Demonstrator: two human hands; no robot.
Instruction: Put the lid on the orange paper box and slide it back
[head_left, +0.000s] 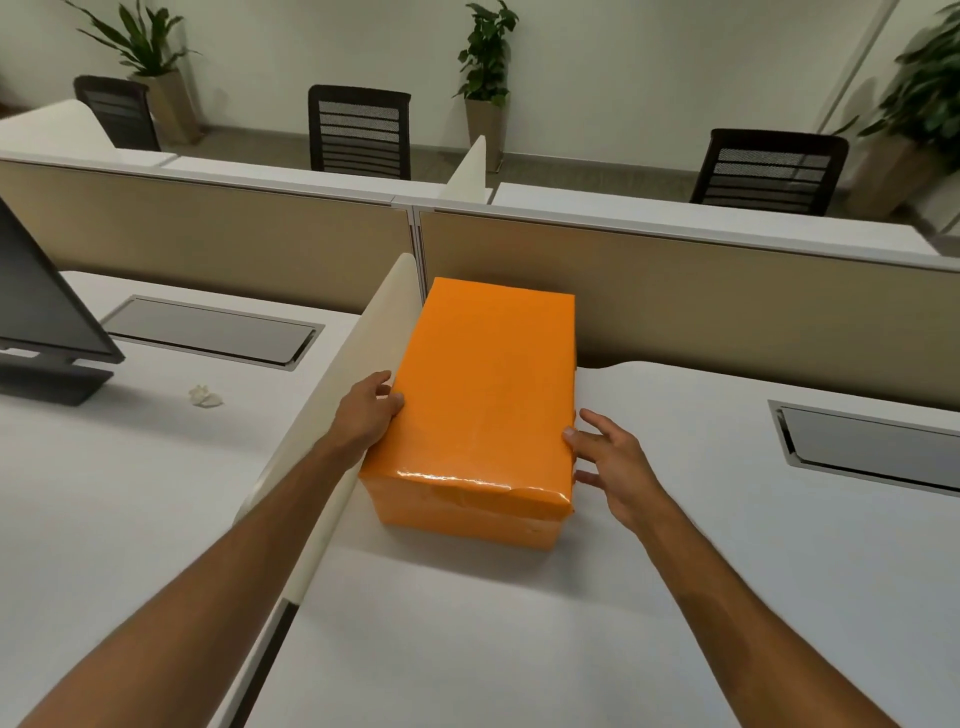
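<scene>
The orange paper box (467, 519) stands on the white desk (675, 571), its far end close to the beige partition. Its orange lid (483, 384) sits on top and covers it, with a crumpled, glossy near edge. My left hand (366, 410) presses against the lid's left side, thumb on the top edge. My right hand (610, 460) is at the lid's right side near the front corner, thumb touching the top edge, fingers spread and apart from the box.
A cream divider panel (332, 415) runs along the box's left side. The beige partition (727, 306) stands behind it. A cable hatch (872, 447) lies at right. On the left desk are a monitor (36, 312), a crumpled paper (205, 397) and another hatch (208, 330).
</scene>
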